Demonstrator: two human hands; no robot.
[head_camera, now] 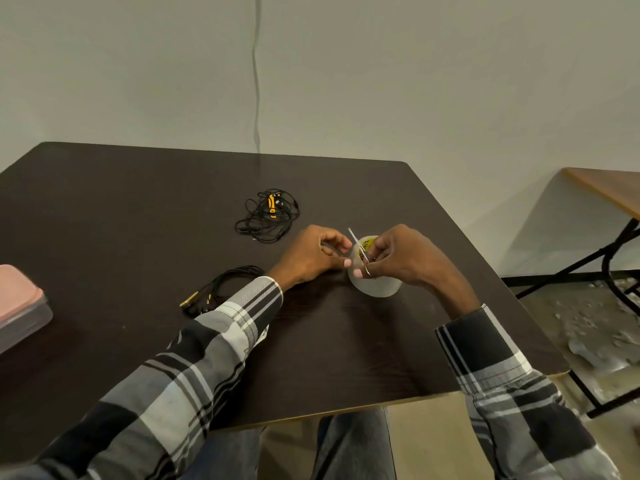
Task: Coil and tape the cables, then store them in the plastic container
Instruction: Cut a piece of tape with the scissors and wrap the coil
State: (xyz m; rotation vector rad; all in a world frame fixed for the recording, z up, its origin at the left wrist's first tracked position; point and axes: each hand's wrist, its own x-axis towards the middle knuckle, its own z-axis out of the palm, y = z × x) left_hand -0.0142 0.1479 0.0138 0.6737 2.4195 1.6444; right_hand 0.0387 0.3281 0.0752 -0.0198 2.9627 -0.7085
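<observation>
Both hands are working at the tape roll (375, 284) near the table's right edge, the right hand (401, 258) seemingly pinching a tape strip (356, 242), the left hand (311, 254) curled beside it and nearer the coiled cable (225, 285).

Black, grey and white plaid sleeves (194, 368), blue jeans (353, 445)

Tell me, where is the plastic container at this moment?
In the head view, the plastic container with its pink lid sits at the table's far left edge, left of the coiled cable.
</observation>
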